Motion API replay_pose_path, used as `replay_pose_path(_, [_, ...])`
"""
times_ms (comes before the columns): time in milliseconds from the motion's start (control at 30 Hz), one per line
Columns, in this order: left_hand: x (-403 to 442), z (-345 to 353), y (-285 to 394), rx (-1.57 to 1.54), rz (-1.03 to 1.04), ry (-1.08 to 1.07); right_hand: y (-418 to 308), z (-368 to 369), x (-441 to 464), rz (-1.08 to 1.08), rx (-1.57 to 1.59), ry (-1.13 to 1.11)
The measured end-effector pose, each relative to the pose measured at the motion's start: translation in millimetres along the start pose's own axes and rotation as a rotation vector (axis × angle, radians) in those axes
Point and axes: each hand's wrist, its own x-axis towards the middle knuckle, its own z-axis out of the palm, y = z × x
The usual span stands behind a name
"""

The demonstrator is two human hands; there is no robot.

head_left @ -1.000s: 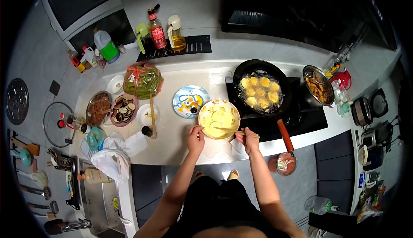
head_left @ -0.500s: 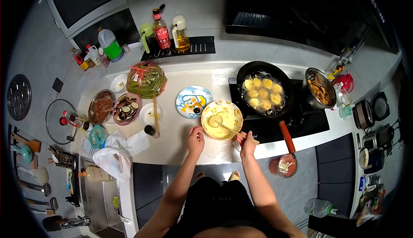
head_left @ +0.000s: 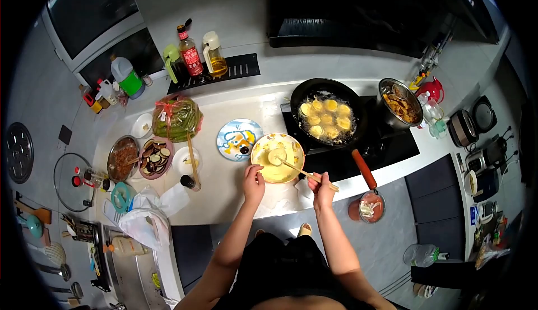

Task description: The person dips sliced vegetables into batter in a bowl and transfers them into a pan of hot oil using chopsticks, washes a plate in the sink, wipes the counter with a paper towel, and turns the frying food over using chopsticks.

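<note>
A patterned bowl of yellow batter stands on the counter's front part, close to the hob. My left hand has its curled fingers against the bowl's left rim, gripping it. From the right, my right hand holds wooden chopsticks slanting over the rim. Their tips are at a batter-coated round slice in the bowl. Behind and right, a black wok holds several yellow rounds in bubbling oil.
The wok's red handle juts past the counter edge. A steel pot of fried food stands right. Left are a blue-patterned plate, sliced eggplant, a steel bowl of brownish-red filling, bagged green vegetables and a dark-capped jar.
The camera view has shifted and turned slightly. Inside the bowl, the slice and chopstick tips have moved a little toward the far side. Both hands keep their grips.
</note>
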Motion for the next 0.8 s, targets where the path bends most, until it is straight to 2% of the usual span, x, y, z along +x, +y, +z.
replay_pose_path(267, [1.2,-5.1,-1.0,0.002,0.027,-0.03,8.9,-0.3,-5.9,0.015,0.027,0.043])
replay_pose_path(533, [10.4,0.9,5.9,-0.063,0.036,-0.033,-1.3,2.5,-3.9,0.007,0.049,-0.01])
replay_pose_path(667, [29.6,18.0,24.8,-0.072,0.128,0.029,-37.9,2.6,6.3,0.023,0.166,-0.062])
replay_pose_path(767, [48.2,35.2,51.4,-0.145,0.076,0.014,-80.4,5.9,25.7,0.028,0.24,-0.072])
replay_pose_path(800, [55.0,41.0,65.3,-0.107,0.148,0.04,-93.9,6.8,36.2,-0.024,0.235,-0.06])
